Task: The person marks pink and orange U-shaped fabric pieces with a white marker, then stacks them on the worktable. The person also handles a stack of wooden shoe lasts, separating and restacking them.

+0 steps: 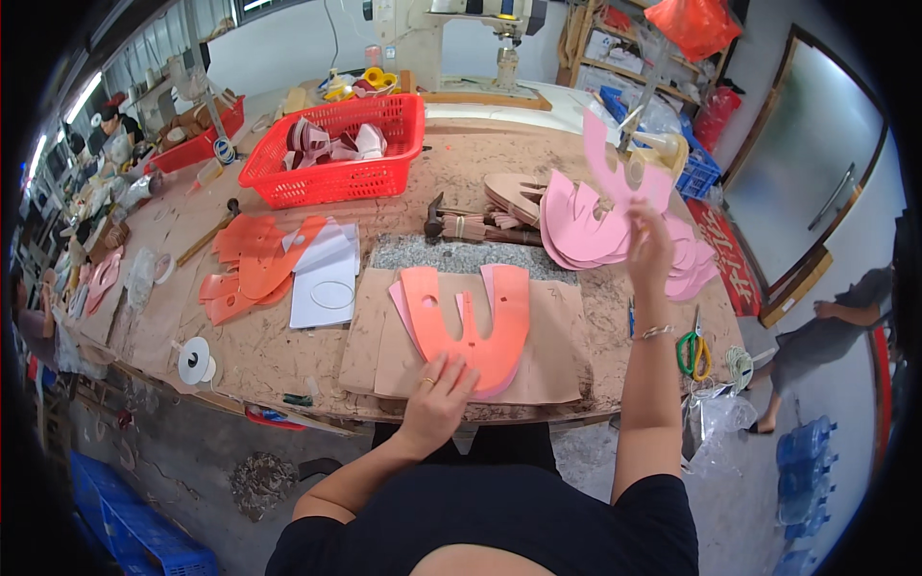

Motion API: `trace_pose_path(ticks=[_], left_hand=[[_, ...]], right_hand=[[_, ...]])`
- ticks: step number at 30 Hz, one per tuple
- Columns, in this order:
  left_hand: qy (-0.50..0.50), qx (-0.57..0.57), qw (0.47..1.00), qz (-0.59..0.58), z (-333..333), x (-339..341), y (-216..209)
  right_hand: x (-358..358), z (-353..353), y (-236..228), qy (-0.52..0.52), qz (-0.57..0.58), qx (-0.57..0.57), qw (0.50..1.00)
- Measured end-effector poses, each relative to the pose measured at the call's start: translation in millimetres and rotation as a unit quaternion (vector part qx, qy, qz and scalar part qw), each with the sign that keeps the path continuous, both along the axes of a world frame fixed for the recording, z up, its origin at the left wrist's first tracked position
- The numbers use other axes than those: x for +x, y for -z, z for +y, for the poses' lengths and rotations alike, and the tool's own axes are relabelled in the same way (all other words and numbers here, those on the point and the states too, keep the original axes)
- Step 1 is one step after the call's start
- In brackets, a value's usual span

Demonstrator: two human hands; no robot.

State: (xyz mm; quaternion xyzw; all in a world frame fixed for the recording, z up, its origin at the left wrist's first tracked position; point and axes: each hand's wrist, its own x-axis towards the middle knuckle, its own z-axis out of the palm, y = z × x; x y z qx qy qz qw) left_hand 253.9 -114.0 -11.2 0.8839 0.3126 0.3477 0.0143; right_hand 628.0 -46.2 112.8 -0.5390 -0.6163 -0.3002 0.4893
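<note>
My left hand (440, 398) lies with its fingers flat on an orange U-shaped piece (499, 336) that looks like a shoe upper, with slots and small holes. Pink edges show from beneath it, and both rest on a brown board (557, 355). Raised at the right, my right hand (650, 240) pinches a pink shoe-upper piece (597, 154), which stands up from its fingers. Below and beside that hand lies a stack of pink pieces (576, 226). Orange pieces (264, 259) lie at the left next to white paper sheets (327, 278).
A red basket (331, 182) of pieces stands behind. A hammer (434, 216) lies beyond the board, another hammer (206, 235) at the left. Scissors (693, 353) lie right, a white spool (197, 362) left. A sewing machine (480, 43) is at the back; a person (831, 331) walks at the right.
</note>
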Motion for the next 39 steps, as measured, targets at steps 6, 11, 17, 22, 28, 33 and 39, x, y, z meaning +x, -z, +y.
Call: trace_pose_path(ticks=[6,11,17,22,28,33,39], left_hand=[[0.007,-0.027,0.998,0.051,-16,-1,-1],[0.008,-0.064,0.997,0.052,-5,1,-5],[0.011,-0.074,0.996,0.048,-3,3,-6],[0.003,-0.051,0.997,0.054,-4,6,-5],[0.003,-0.051,0.998,0.046,-5,8,-5],[-0.004,-0.041,0.998,0.044,-5,8,-1],[-0.011,-0.032,0.999,0.033,-6,7,0]], right_hand=[[-76,-45,93,-0.036,0.197,-0.337,0.92],[-126,-71,108,-0.079,0.126,-0.383,0.912],[-133,-64,112,-0.069,0.115,-0.436,0.89],[-127,-63,124,-0.074,0.104,-0.419,0.899],[-128,-65,124,-0.069,0.104,-0.417,0.9],[-129,-62,117,-0.075,0.118,-0.414,0.899],[-149,-29,67,-0.197,0.22,-0.248,0.922]])
